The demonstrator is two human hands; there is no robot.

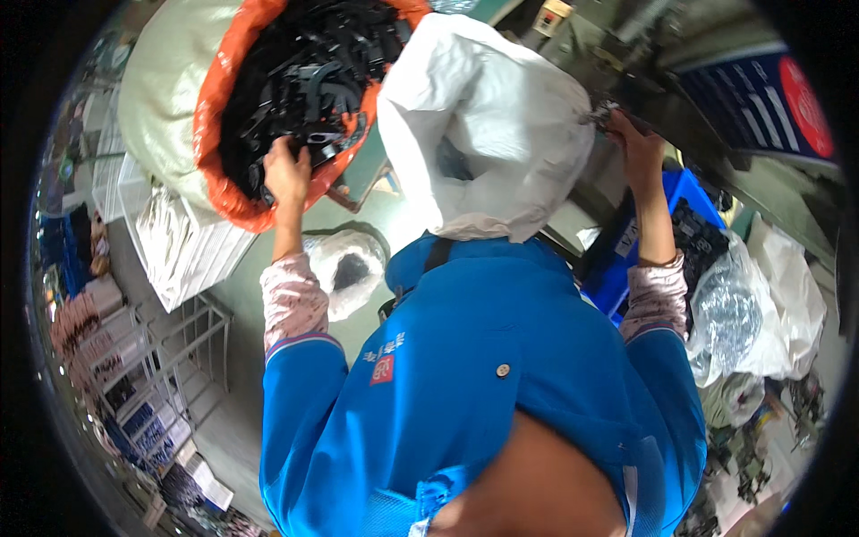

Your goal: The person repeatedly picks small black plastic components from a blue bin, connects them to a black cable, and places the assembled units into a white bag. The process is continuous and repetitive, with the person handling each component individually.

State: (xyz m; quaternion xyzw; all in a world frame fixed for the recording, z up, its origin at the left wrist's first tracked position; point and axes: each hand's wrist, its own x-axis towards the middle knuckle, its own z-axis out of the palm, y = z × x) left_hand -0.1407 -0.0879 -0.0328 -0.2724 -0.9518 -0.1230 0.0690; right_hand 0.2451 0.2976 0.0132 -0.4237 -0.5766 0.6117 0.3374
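Note:
My left hand [288,174] reaches over the near edge of a sack with an orange rim [213,116], at the upper left. Curled fingers touch the black plastic parts [327,85] heaped in it; what they grip among the parts cannot be made out. Off to the right, my right hand [637,148] is closed by the machine's edge, its fingertips at a small dark and whitish piece too small to name. Between the hands an open white plastic bag [528,134] stands in front of me, with something dark low inside.
A blue bin [693,192] with black parts stands below my right hand, beside clear plastic bags [729,309]. Metal machinery [626,54] fills the upper right. A small white bag [347,273] sits on the floor; white crates [183,242] and a metal rack [170,358] stand left.

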